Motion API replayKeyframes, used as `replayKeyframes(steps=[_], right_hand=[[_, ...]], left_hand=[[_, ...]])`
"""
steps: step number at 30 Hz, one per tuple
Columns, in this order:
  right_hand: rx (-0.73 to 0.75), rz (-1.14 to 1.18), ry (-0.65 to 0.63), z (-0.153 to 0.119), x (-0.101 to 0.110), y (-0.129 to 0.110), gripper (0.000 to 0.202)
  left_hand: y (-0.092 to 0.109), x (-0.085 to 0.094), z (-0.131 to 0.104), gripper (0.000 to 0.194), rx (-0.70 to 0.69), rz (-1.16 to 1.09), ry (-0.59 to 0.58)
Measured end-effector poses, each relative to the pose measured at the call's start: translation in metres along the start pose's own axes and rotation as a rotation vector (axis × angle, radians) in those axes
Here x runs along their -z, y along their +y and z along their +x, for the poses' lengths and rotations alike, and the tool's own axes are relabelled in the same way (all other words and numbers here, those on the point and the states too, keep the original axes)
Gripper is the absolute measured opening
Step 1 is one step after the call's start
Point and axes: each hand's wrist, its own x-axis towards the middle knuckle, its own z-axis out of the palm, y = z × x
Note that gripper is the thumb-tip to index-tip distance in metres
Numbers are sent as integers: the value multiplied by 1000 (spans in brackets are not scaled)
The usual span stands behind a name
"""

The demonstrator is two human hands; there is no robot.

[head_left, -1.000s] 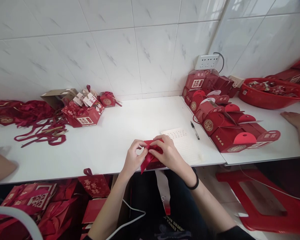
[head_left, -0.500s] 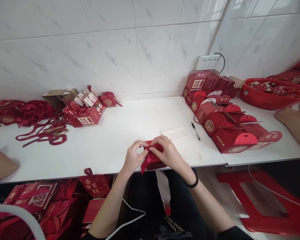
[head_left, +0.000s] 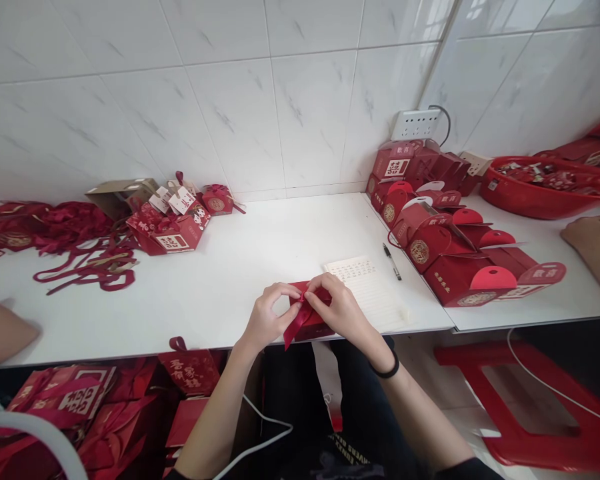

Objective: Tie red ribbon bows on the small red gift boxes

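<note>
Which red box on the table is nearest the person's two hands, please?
The red box at the front edge of the table, under the left hand and right hand, which pinch its ribbon; other boxes sit farther away to either side.

Left hand point(head_left: 264, 320): gap between my thumb and index finger wider than one second ago. Well right of my grip: co-worker's hand point(head_left: 591, 241) drawn back since half second ago; white cable point(head_left: 530, 379) shifted farther right.
</note>
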Motion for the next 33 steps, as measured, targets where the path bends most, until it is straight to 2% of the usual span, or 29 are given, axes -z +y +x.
replayKeyframes(steps=[6, 9, 12, 19, 29, 33], right_hand=[[-11, 25, 13, -2, 0, 0, 9], [-21, 35, 29, -3, -1, 2, 8], [-17, 43, 44, -3, -4, 4, 8], [-13, 75, 47, -3, -6, 5, 10], [39, -31, -11, -3, -5, 7, 6], [27, -32, -7, -2, -6, 9, 11]], left_hand=[[-2, -4, 5, 5, 4, 56, 12], [-3, -7, 4, 9, 40, 81, 55], [-2, -10, 2, 15, 19, 181, 113], [-3, -13, 1, 20, 4, 345, 109], [-3, -11, 0, 21, -75, 381, 84], [-2, -7, -1, 9, -123, 292, 99]])
